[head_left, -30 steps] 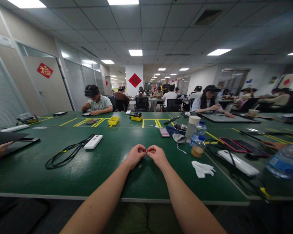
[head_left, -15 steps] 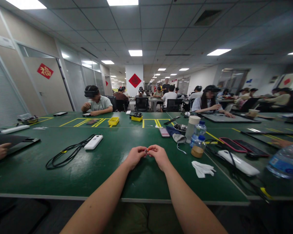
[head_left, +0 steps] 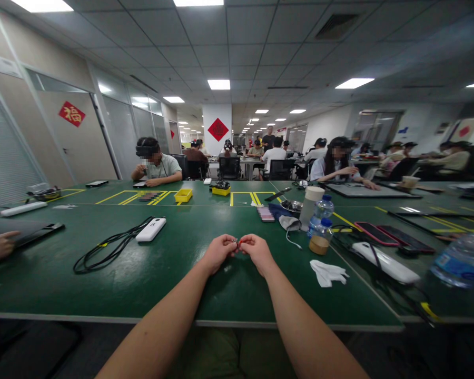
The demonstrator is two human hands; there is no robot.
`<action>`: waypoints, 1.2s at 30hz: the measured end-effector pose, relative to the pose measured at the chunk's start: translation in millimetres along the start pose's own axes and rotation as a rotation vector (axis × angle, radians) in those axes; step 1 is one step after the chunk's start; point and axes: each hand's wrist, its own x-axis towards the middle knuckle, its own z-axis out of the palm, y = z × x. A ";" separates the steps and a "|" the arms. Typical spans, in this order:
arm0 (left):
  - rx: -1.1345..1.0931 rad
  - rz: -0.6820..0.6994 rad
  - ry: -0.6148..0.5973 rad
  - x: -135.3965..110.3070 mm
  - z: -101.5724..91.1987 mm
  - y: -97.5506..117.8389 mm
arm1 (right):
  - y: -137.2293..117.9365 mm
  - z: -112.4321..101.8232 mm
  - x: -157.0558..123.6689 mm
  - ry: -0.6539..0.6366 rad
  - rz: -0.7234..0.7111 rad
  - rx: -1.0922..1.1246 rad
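My left hand [head_left: 220,253] and my right hand [head_left: 257,252] meet just above the green table [head_left: 150,287], both closed in a fingertip pinch. Between them is a tiny orange-red piece [head_left: 240,243], pinched by the right thumb and index finger. A small shiny bit shows at the left fingertips; its kind is too small to make out. Whether the two bits are joined, I cannot tell. Both forearms reach in from the near edge.
Left of my hands lie a white power bank [head_left: 151,230] and a looped black cable [head_left: 106,247]. On the right are a crumpled white tissue [head_left: 329,273], a small bottle with brown liquid [head_left: 321,238] and a tumbler [head_left: 311,205]. Yellow trays [head_left: 184,196] stand farther back. Other people sit around.
My hands stay in nearly the same place, with a slight shift at the fingertips around the small piece. Another person's hand behind the large bottle at right has mostly gone from sight.
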 end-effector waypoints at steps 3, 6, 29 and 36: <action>-0.033 -0.018 0.027 0.5 0.0 -0.4 | 4.0 -1.7 2.2 0.010 -0.041 -0.133; -0.076 -0.053 0.026 0.3 -0.4 -0.4 | 4.9 -2.0 3.0 -0.014 -0.055 -0.164; -0.251 -0.130 -0.003 0.4 -3.1 4.0 | -5.1 -4.2 -1.4 -0.009 -0.150 -0.225; -0.333 -0.135 0.053 1.8 -3.1 4.1 | -9.0 -6.0 -3.1 -0.113 -0.264 -0.284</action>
